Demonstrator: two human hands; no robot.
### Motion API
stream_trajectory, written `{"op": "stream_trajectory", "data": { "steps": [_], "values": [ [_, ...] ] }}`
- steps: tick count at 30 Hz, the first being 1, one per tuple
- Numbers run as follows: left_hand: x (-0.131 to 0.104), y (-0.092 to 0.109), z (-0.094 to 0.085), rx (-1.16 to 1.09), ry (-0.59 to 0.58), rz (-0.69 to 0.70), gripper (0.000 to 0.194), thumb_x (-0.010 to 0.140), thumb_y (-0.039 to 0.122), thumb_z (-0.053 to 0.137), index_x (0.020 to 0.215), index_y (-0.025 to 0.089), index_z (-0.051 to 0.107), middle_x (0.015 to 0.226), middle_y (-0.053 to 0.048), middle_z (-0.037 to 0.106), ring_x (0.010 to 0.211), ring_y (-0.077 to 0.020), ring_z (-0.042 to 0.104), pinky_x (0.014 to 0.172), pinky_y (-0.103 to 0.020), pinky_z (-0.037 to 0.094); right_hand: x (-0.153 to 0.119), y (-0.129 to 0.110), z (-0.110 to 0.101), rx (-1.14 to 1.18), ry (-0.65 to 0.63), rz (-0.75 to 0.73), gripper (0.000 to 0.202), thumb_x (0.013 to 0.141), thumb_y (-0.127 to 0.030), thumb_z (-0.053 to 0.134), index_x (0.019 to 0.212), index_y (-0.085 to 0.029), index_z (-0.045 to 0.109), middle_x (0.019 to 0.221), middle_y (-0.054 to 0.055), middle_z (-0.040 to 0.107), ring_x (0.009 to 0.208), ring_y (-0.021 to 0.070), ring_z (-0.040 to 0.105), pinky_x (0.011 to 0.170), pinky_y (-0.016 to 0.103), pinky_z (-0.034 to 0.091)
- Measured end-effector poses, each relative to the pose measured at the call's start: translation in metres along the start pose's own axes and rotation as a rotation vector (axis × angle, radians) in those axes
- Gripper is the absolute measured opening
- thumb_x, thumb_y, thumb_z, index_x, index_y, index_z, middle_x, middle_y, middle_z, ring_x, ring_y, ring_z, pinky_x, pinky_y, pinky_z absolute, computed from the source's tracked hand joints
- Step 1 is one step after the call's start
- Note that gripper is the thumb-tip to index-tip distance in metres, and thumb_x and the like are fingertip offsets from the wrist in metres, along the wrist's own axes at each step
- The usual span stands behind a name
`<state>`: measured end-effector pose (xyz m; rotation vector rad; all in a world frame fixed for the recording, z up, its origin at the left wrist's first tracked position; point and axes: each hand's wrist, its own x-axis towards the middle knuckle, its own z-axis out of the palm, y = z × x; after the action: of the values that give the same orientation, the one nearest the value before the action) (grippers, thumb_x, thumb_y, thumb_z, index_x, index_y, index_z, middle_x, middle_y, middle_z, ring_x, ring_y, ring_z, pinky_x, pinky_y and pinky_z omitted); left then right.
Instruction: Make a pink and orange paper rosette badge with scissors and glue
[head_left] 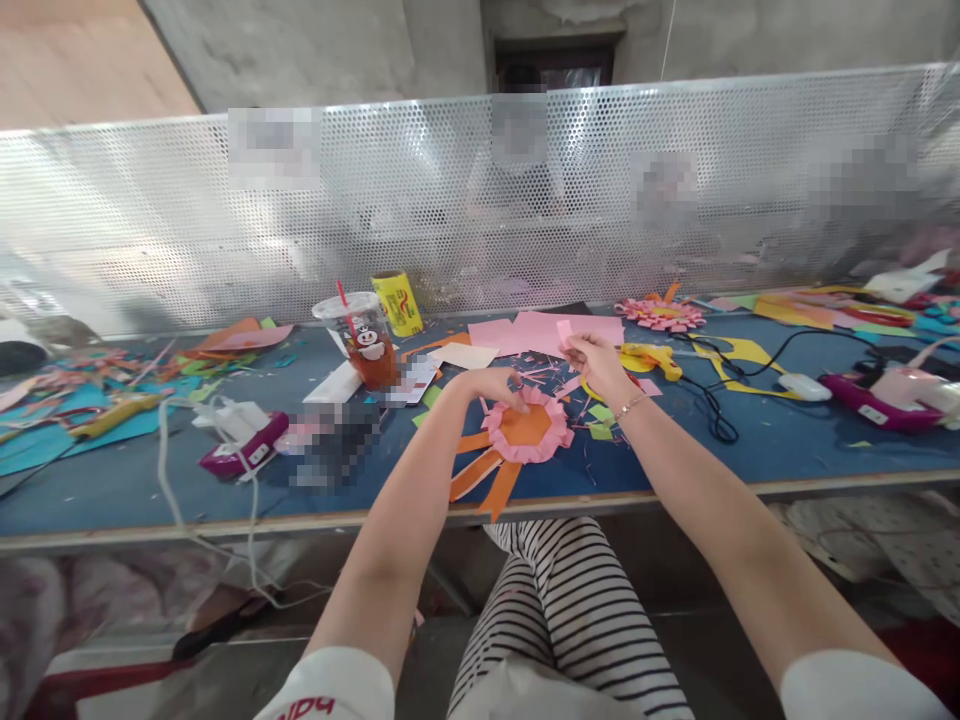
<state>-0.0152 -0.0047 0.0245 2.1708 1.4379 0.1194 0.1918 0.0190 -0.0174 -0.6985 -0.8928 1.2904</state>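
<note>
Viewing fwd & down from head cam: pink-and-orange rosette [525, 430] lies flat on blue worktable [637, 455], near front edge, btwn wearer's forearms. Pink frill rings orange ctr; orange strips [477, 480] fan out toward table edge & L side.

L hand [496, 385]: at upper L of rosette, one digit touching orange ctr; thumb & finger apart, not clamped on anything visible.

R hand [596, 362]: raised just beyond rosette, R side; fingertips pinched together on small pink piece [564, 331], which is upright & clear of rosette.

Adjacent items: pink sheets [491, 338] lie beyond both hands; yellow glue gun [651, 361] is just R of R hand; green scraps [601, 428] lie R of rosette. Second rosette [660, 314], also pink w/ orange, is at far side of table, R of pink sheets.

L side: plastic cup [373, 355] w/ red straw & reddish-brown drink, upright; yellow container [399, 303] just behind it, R. Purple power strip [244, 448] w/ white cables [165, 465] farther L.

R side: yellow cut sheet [739, 367], black cable [721, 425], another purple unit [881, 405].

Rear: perforated metal screen [420, 200] spans table; persons beyond, blurred.
</note>
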Motion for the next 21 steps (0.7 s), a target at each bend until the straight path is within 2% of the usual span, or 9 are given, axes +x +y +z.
{"op": "stream_trajectory", "data": {
  "steps": [5, 8, 13, 15, 18, 21],
  "values": [
    [0.007, -0.005, 0.001, -0.068, 0.007, 0.049, 0.055, 0.04, 0.034, 0.075, 0.091, 0.015, 0.066, 0.073, -0.004, 0.063, 0.066, -0.0201, 0.058, 0.056, -0.026, 0.042, -0.001, 0.001, 0.0, -0.01, -0.002, 0.011, 0.012, 0.063, -0.018, 0.066, 0.065, -0.017, 0.055, 0.062, -0.001, 0.063, 0.061, 0.0082, 0.061, 0.058, 0.018, 0.047],
    [0.008, -0.004, 0.001, -0.193, 0.053, 0.085, 0.045, 0.042, 0.029, 0.074, 0.084, 0.016, 0.067, 0.065, -0.001, 0.06, 0.059, -0.0161, 0.053, 0.05, -0.024, 0.037, -0.002, -0.002, 0.001, -0.003, 0.007, 0.01, 0.011, 0.063, -0.016, 0.066, 0.065, -0.017, 0.055, 0.06, -0.002, 0.062, 0.059, 0.0073, 0.059, 0.055, 0.016, 0.047],
    [0.003, -0.002, 0.0, -0.535, 0.017, 0.008, 0.048, 0.042, 0.021, 0.076, 0.088, 0.017, 0.063, 0.05, 0.004, 0.047, 0.041, -0.0073, 0.036, 0.038, -0.02, 0.021, -0.003, -0.009, 0.002, 0.035, 0.043, 0.014, 0.011, 0.065, -0.013, 0.063, 0.064, -0.017, 0.053, 0.06, -0.002, 0.061, 0.059, 0.0077, 0.06, 0.054, 0.016, 0.047],
    [0.002, -0.001, -0.001, -0.627, 0.012, 0.008, 0.049, 0.041, 0.018, 0.077, 0.089, 0.016, 0.063, 0.049, 0.005, 0.045, 0.039, -0.0055, 0.033, 0.037, -0.019, 0.019, -0.004, -0.011, 0.002, 0.055, 0.06, 0.028, 0.012, 0.066, -0.011, 0.061, 0.065, -0.017, 0.051, 0.06, -0.002, 0.061, 0.06, 0.0092, 0.061, 0.054, 0.017, 0.049],
    [0.004, -0.002, -0.001, -0.741, 0.08, 0.011, 0.056, 0.039, 0.014, 0.078, 0.092, 0.015, 0.061, 0.056, 0.003, 0.051, 0.042, -0.0059, 0.041, 0.039, -0.018, 0.025, -0.002, -0.011, 0.001, 0.073, 0.074, 0.051, 0.01, 0.068, -0.01, 0.058, 0.065, -0.017, 0.051, 0.058, -0.001, 0.06, 0.062, 0.0116, 0.063, 0.056, 0.02, 0.051],
    [0.007, -0.005, 0.0, -0.825, 0.197, -0.028, 0.072, 0.037, 0.013, 0.08, 0.104, 0.014, 0.056, 0.065, 0.001, 0.057, 0.051, -0.0103, 0.052, 0.046, -0.021, 0.037, 0.0, -0.01, -0.001, 0.087, 0.063, 0.048, 0.009, 0.069, -0.009, 0.055, 0.067, -0.017, 0.053, 0.061, 0.0, 0.061, 0.065, 0.0119, 0.064, 0.058, 0.02, 0.052]
  ]
}}
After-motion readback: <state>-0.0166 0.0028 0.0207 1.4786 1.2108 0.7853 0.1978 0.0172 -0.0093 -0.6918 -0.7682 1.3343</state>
